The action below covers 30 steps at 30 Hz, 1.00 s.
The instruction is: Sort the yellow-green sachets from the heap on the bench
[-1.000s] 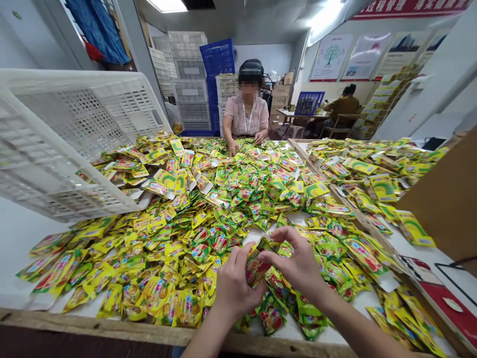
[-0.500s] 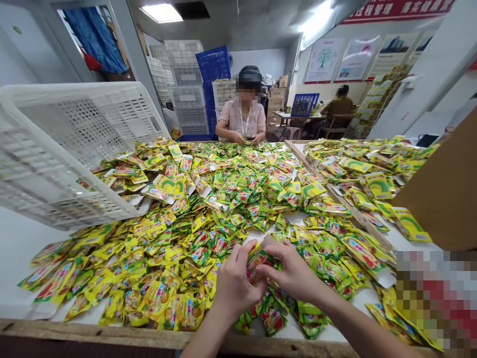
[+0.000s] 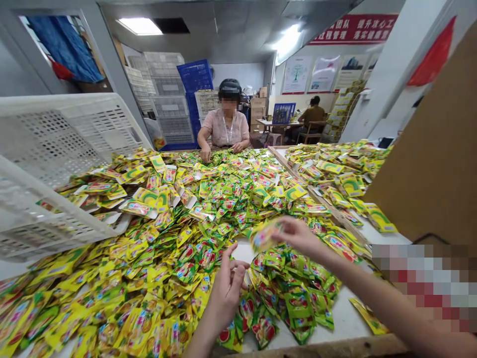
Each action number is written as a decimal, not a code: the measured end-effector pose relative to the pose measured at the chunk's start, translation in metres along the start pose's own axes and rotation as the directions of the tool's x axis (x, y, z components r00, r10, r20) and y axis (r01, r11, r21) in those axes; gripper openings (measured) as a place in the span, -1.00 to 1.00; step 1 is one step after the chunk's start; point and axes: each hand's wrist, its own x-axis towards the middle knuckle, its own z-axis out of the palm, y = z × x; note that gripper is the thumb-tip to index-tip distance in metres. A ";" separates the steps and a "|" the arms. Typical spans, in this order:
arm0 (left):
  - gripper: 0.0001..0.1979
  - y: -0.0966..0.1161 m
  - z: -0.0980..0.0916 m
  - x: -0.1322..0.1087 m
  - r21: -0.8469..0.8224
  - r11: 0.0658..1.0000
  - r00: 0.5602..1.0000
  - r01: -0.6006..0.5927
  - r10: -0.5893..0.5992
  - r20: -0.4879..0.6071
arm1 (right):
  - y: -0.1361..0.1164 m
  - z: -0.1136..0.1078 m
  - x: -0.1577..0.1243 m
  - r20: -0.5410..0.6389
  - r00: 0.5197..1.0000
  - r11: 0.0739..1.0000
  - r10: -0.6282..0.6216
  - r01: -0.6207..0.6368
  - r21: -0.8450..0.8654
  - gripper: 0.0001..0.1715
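My right hand (image 3: 296,236) pinches a small yellow carton (image 3: 264,235), blurred by motion, and holds it above the pile. To its lower left, my left hand (image 3: 230,278) is empty, its fingers apart and partly curled, over a bare white patch of table. Green sachets with red watermelon pictures (image 3: 298,303) lie in a heap just below and right of my hands. Yellow sachets with pineapple pictures (image 3: 143,320) spread to the left. Among them are more small yellow cartons (image 3: 145,198), some with white flaps showing.
A white perforated crate (image 3: 85,219) lies tipped at the left, cartons at its mouth. A wooden divider strip (image 3: 298,174) crosses the table, with a brown cardboard panel (image 3: 421,169) to the right. Opposite sits a co-worker (image 3: 225,124), hands at the pile's far edge.
Both hands held the carton together earlier. Now my left hand has let go, and my right hand has lifted the carton away. The camera view has turned right; the co-worker's hands have moved apart.
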 end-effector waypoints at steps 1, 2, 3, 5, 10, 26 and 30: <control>-0.44 -0.001 -0.001 0.001 0.001 1.000 0.999 -0.013 0.013 -0.033 | -0.007 -0.028 0.013 -0.184 0.980 0.994 -0.073 0.057 -0.092 -0.54; -0.43 -0.002 -0.002 0.002 0.009 1.000 0.996 -0.026 0.026 -0.080 | -0.015 -0.057 0.025 -0.368 0.912 0.973 -0.181 0.112 -0.201 -0.54; -0.43 -0.003 -0.002 0.003 0.020 0.999 0.991 -0.035 0.038 -0.126 | -0.021 -0.083 0.036 -0.470 0.836 0.932 -0.285 0.128 -0.338 -0.50; -0.45 -0.004 -0.003 0.004 0.054 0.998 0.982 -0.039 0.048 -0.180 | -0.026 -0.118 0.052 -0.530 0.778 0.788 -0.336 -0.076 -0.612 -0.45; -0.52 -0.007 -0.002 0.003 0.164 0.986 0.983 -0.033 0.062 -0.174 | 0.010 -0.076 0.056 -0.222 0.974 0.515 -0.047 -0.167 -0.841 -0.73; -0.78 0.000 0.013 -0.004 0.323 0.934 0.988 -0.150 0.129 0.086 | 0.068 0.010 0.063 -0.020 0.973 0.338 0.228 -0.098 -0.936 -0.70; -0.81 0.014 0.002 0.003 0.441 0.879 0.982 -0.184 0.188 0.034 | 0.070 0.011 0.063 -0.071 0.980 0.487 0.188 -0.156 -0.859 -0.71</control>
